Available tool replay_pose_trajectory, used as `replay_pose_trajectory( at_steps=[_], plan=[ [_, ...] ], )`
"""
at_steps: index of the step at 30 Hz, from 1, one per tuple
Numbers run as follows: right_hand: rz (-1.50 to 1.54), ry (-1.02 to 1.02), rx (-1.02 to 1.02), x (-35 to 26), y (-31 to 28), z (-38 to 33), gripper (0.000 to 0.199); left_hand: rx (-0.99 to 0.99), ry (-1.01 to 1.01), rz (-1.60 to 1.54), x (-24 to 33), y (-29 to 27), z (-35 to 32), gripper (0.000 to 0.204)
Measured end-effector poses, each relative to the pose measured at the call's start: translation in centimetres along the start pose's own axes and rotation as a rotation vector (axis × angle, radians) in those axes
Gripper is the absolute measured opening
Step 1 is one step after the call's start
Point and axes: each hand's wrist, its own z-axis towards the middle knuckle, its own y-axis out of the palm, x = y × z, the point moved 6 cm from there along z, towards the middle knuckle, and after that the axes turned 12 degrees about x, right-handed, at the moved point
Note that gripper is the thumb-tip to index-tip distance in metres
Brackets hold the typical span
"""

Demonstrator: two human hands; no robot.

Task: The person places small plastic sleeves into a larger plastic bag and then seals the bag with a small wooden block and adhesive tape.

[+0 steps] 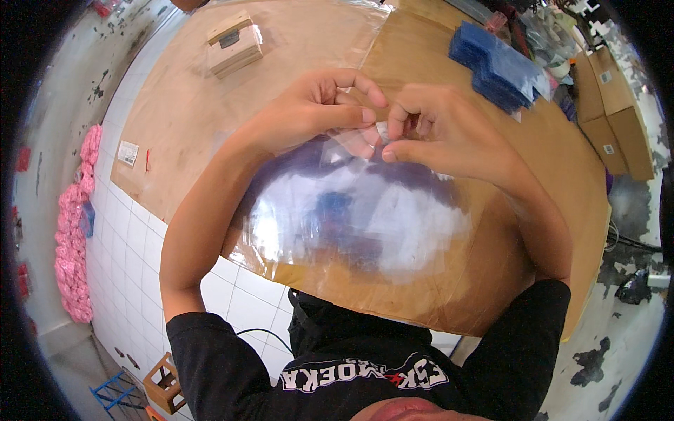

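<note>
Both of my hands meet over the middle of the table. My left hand (330,109) is bent inward, its thumb and fingers closed on a thin clear plastic bag (342,153). Facing it, my right hand (446,130) has curled fingers, with its thumb at the bag's edge. A small whitish crumpled bit (382,131) shows between the two hands; I cannot make out what it is. Below them lies a spread of shiny clear plastic bags (351,228), which reflects the light and partly hides the tabletop.
The table (316,42) has a brown cardboard-like cover. A small wooden block device (235,49) stands far left, near a white label (128,153). Blue flat sheets (498,63) are stacked far right, beside cardboard boxes (614,112). Pink bundles (76,238) lie beyond the left edge.
</note>
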Motion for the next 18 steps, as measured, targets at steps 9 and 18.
replay_pose_trajectory(
  at_steps=[9, 18],
  plan=[
    [0.084, 0.010, 0.000, 1.4, 0.3, 0.0, 0.016, -0.021, -0.035, 0.003, -0.7, -0.1, 0.3, 0.022],
    [-0.009, -0.036, 0.019, -0.5, -0.3, -0.1, 0.017, -0.053, -0.057, -0.122, -1.1, -0.4, 0.4, 0.025]
  ],
)
